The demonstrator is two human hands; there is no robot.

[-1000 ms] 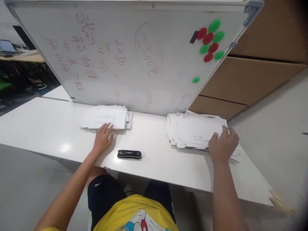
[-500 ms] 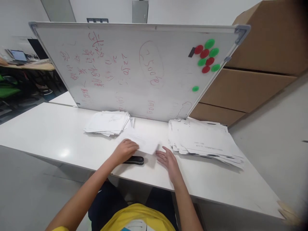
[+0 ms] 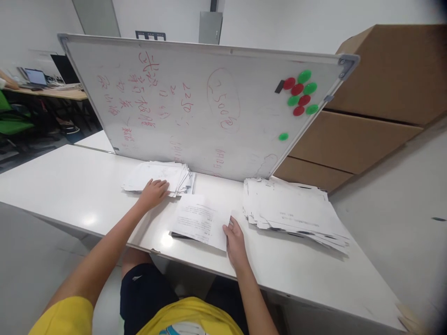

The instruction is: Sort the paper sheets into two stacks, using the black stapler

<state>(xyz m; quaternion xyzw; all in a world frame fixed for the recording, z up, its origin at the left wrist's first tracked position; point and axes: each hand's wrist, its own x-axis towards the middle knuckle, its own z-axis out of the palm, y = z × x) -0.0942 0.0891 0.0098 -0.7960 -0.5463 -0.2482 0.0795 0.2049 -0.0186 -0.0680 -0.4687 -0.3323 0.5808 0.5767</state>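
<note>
A printed sheet of paper [image 3: 200,221] lies tilted in front of me, its lines of text facing up. My right hand [image 3: 235,239] pinches the right edge of this sheet, thumb on top. Beneath its near left side shows the end of a black, stapler-like tool [image 3: 180,236]; the paper covers most of it. On the left, my left hand [image 3: 155,191] rests on the front of an uneven paper stack [image 3: 148,171], fingers stretched over the top sheets. Farther right, apart from both hands, is a larger, thicker pile of papers [image 3: 289,207].
Behind the papers a whiteboard [image 3: 251,111] with red writing and round magnets stands on the white table [image 3: 87,186]. Cardboard boxes [image 3: 377,121] are piled at the right behind it. At the far left are a green chair [image 3: 12,114] and a laptop [image 3: 36,77].
My left hand has moved from the sheet over to the left stack. My right hand has closed on the sheet's edge. The sheet has come nearer and now covers most of the black tool.
</note>
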